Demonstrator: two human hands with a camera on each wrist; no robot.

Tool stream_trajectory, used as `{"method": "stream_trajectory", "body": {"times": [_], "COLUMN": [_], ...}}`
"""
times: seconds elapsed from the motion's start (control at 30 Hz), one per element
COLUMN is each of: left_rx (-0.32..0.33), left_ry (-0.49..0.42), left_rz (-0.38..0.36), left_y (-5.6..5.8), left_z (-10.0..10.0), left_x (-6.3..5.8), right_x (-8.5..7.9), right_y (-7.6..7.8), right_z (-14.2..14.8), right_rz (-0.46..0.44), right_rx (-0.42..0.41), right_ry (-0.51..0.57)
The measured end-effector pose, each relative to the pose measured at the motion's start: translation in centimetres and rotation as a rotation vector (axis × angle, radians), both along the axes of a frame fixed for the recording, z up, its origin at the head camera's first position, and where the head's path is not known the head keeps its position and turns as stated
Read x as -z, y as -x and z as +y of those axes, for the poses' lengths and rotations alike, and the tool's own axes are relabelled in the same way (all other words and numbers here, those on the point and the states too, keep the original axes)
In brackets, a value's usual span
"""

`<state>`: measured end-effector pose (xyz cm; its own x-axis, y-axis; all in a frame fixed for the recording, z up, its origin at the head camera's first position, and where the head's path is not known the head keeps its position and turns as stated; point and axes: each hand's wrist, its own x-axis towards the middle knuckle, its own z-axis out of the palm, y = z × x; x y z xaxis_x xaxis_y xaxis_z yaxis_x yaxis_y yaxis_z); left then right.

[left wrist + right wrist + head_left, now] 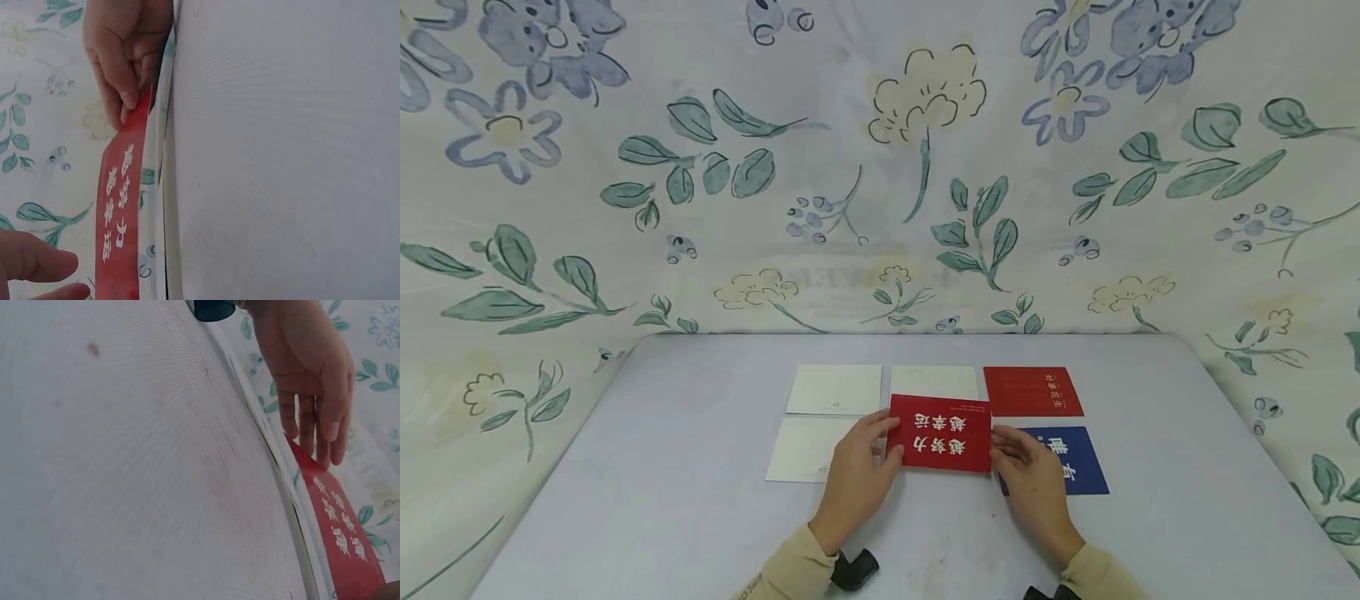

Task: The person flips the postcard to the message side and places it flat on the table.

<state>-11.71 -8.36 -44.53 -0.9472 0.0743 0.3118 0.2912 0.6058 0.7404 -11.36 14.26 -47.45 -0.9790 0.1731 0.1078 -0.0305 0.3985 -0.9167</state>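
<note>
A red card (940, 433) with white characters is raised above the table, its face tilted toward the head camera and its writing upside down there. My right hand (1033, 475) pinches its right edge between thumb and fingers. At the opposite edge is my left hand (861, 471), thumb and fingers spread apart. The left wrist view shows a gap between the nearest left fingers (40, 256) and the card. Behind my right hand lies a blue card (1086, 462) with white characters, partly covered. Beside my left hand a white card (797, 450) lies flat, partly hidden.
Two more white cards (835, 389) and another red card (1033, 392) lie in a row farther back on the white table (685, 467). Flower-patterned cloth (850, 167) hangs behind the table. Faint reddish marks (951, 542) stain the tabletop near its front.
</note>
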Motion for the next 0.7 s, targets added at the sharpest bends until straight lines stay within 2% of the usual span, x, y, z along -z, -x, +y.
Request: {"method": "stream_trajectory", "body": {"times": [0.2, 0.7], "left_rx": [-0.010, -0.018], "left_ry": [-0.012, -0.027], "left_rz": [0.026, 0.059], "left_y": [0.21, 0.05], "left_z": [0.07, 0.08], "left_x": [0.33, 0.14], "right_x": [0.12, 0.32], "right_y": [0.09, 0.09], "right_z": [0.00, -0.05], "right_rz": [-0.010, -0.030], "right_rx": [0.003, 0.006], "right_ry": [0.000, -0.012]}}
